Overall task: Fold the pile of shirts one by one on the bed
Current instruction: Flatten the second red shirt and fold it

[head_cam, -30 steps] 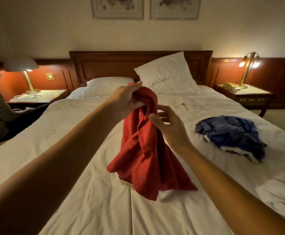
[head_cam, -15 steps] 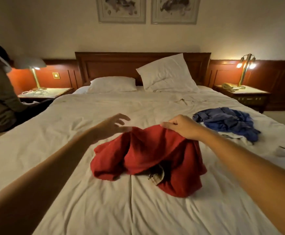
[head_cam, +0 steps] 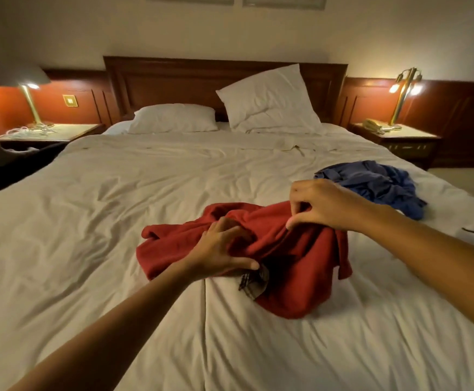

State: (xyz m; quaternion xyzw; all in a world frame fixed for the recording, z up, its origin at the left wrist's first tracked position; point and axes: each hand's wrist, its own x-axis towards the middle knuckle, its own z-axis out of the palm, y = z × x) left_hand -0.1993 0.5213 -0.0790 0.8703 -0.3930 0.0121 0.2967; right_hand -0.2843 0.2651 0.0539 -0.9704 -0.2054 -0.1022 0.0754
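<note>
red shirt (head_cam: 295, 266): crumpled on the bed (head_cam: 117, 221), not yet spread.
left hand (head_cam: 221, 249): grips its cloth.
right hand (head_cam: 323, 206): pinches a fold.
next: likely find shoulders, pull flat.

Red shirt (head_cam: 295, 258) lies crumpled on bed (head_cam: 89, 221). Left hand (head_cam: 221, 249) grips its near folds; right hand (head_cam: 323, 206) pinches its far edge. Blue shirt (head_cam: 376, 184) lies beyond the red shirt, to its right.

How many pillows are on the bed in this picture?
2. The flat pillow lies left of centre before the headboard; the propped pillow leans on it, further right. Others may be hidden behind them.
</note>
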